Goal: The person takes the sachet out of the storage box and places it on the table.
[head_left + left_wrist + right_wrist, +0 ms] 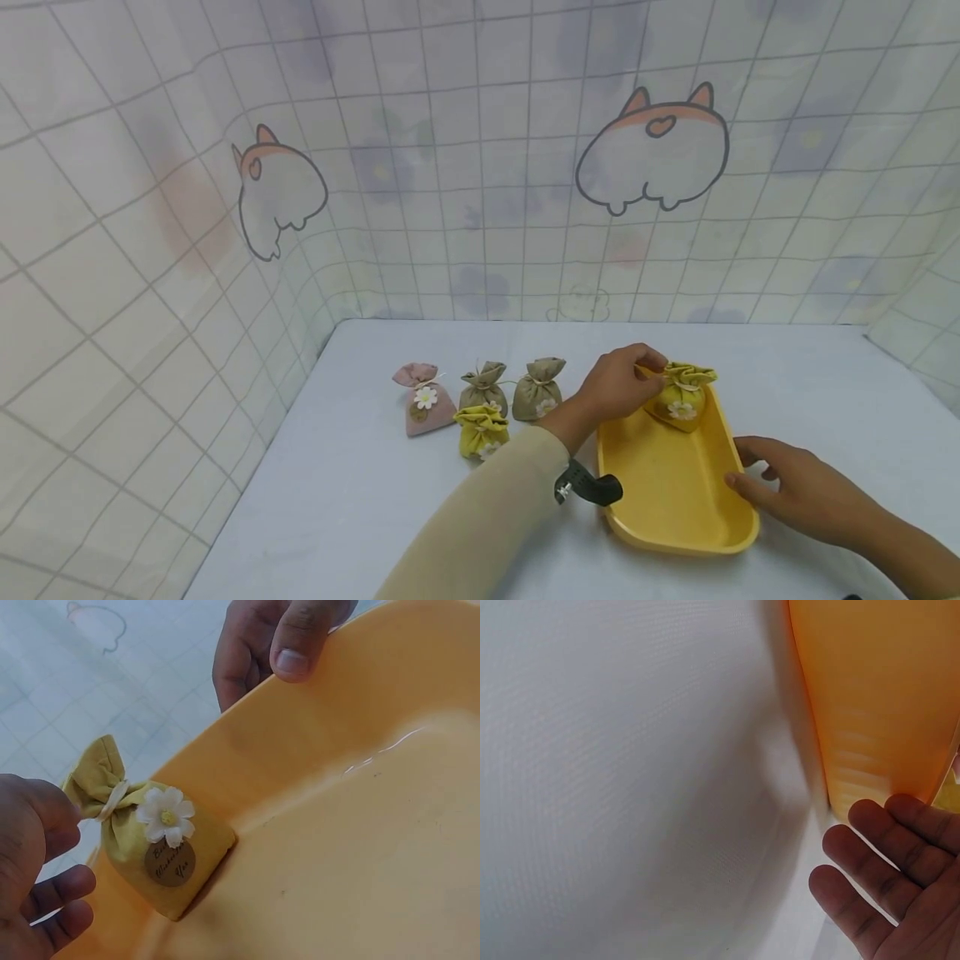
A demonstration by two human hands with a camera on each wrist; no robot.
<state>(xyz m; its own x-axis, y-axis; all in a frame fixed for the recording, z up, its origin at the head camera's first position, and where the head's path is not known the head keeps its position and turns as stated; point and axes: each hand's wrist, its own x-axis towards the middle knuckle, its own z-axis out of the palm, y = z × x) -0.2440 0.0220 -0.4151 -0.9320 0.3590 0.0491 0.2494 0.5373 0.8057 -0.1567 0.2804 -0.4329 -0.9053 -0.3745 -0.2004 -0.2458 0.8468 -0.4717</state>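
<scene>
A yellow drawstring pouch [681,400] with a white flower and a round brown tag stands leaning in the far end of a yellow tray [660,483]. Beside the pouch's gathered top is my left hand [622,383], its fingers loosely bent. In the left wrist view this hand [30,855] appears to hold nothing, though its index finger is very near the cloth. At the tray's right side, my right hand [802,487] has its thumb over the rim and its fingers outside, pinching the wall. The right wrist view shows those fingers [877,862] fairly straight by the outer wall.
Left of the tray lie a pink pouch [431,410], two greenish-brown pouches [483,393], [537,393] and another yellow pouch [480,430]. A white tabletop [337,500] carries everything. Grid-patterned cloth [480,208] hangs behind and to the sides.
</scene>
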